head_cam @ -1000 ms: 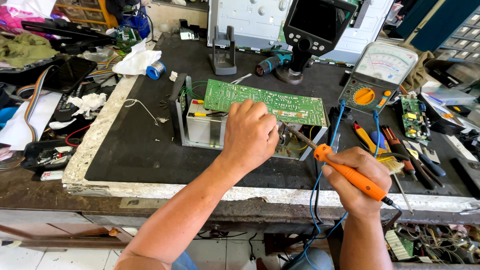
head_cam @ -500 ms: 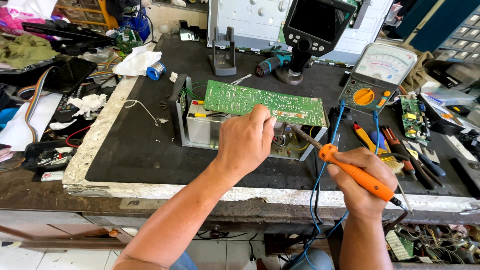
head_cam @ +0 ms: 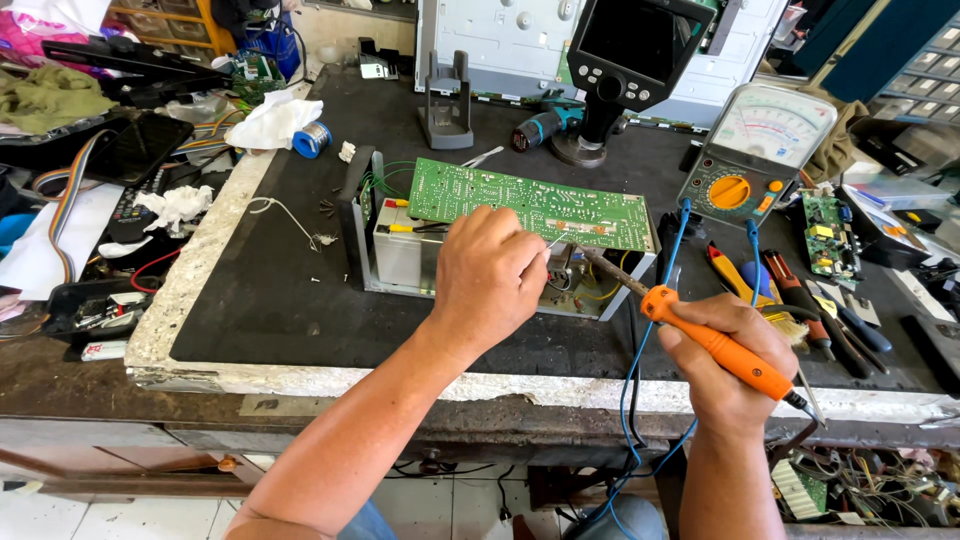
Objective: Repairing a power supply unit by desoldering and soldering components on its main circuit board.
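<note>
I see R hand (head_cam: pixel 725 375) fisted on orange soldering iron (head_cam: pixel 715 345), tip at green circuit board (head_cam: pixel 530 205) edge, L hand (head_cam: pixel 485 275) pinching thin solder wire (head_cam: pixel 553 242) just below board, board propped on metal case (head_cam: pixel 400 255) mid-bench

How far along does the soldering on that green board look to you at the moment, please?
Done: the green circuit board is already propped up out of its open metal chassis. In hand: the right hand holds the orange soldering iron, tip near the board's lower edge, where the left hand pinches a thin wire. Left: the board is not yet back inside the chassis.
</note>
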